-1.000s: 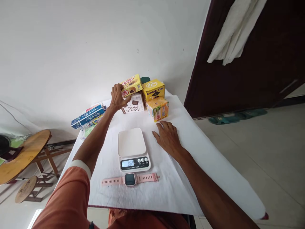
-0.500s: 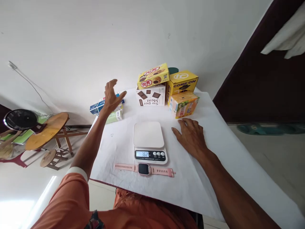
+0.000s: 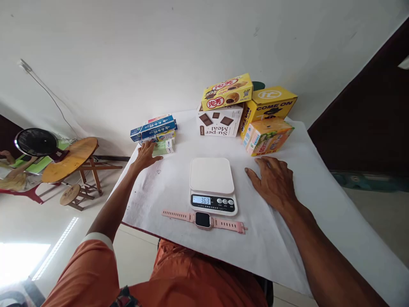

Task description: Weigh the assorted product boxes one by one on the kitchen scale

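My left hand is at the left end of a pale green box, thumb stretched apart from the fingers. Its fingertips partly hide the box's end, and I cannot tell if they touch it. Long blue boxes lie just behind it. My right hand rests flat on the white cloth with fingers spread, just in front of an orange and yellow fruit-printed carton. Between the hands stands a white kitchen scale with a bare plate, its display reading about 363. A pink-strapped smartwatch lies stretched out before it.
A yellow snack box leans on top of a white Su-per Meal box at the back. Beside them stands a yellow COME ON box. Left of the table are a round wooden table, a stool and another person's arm.
My left hand has come down from above the boxes to the green box's left end. My right hand stays on the cloth. The view has shifted, and the display went from 362 to 363.
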